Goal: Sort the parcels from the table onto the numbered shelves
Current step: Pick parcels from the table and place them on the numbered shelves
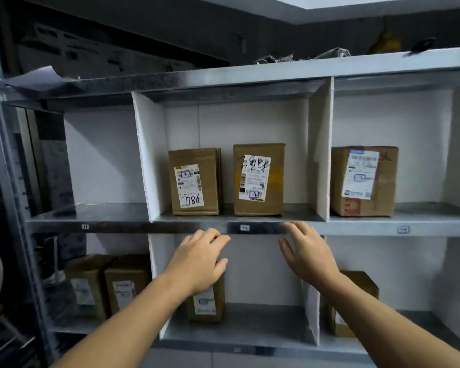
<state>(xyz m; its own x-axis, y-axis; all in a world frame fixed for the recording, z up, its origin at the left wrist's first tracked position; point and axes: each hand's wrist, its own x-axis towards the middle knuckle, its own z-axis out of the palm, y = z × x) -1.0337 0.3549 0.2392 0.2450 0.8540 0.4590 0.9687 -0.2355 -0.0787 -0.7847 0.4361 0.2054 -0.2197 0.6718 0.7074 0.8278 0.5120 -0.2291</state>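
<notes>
A person's two bare arms reach up toward a metal shelving unit. The left hand (pixel 199 258) and the right hand (pixel 308 251) are both empty. Their fingers are loosely spread and slightly bent, and the hands are held apart. The fingertips lie at the front shelf edge (pixel 144 226), with a small number tag (pixel 245 227) between the two hands. Whether they touch the metal cannot be told.

Just above the left hand, in the middle bay, an upright cardboard parcel marked 7786 (pixel 194 181) stands. Beside it, above the gap between the hands, stands a second parcel (pixel 258 179) with a scribbled label. Above and to the right of the right hand, past a white divider (pixel 319 155), a third parcel (pixel 364 181) sits in the next bay. Below the left hand, a lower parcel (pixel 206 306) is partly hidden by the wrist. More boxes (pixel 128 285) stand to the left of that forearm, and another box (pixel 367 285) shows behind the right forearm. No table is in view.

These look like small, stiff cartons, probably light, with square corners that give a sure hold. Taped faces and glossy labels may be a little slippery. The safest hold seems to be palms pressed on two opposite sides, or one hand beneath.
</notes>
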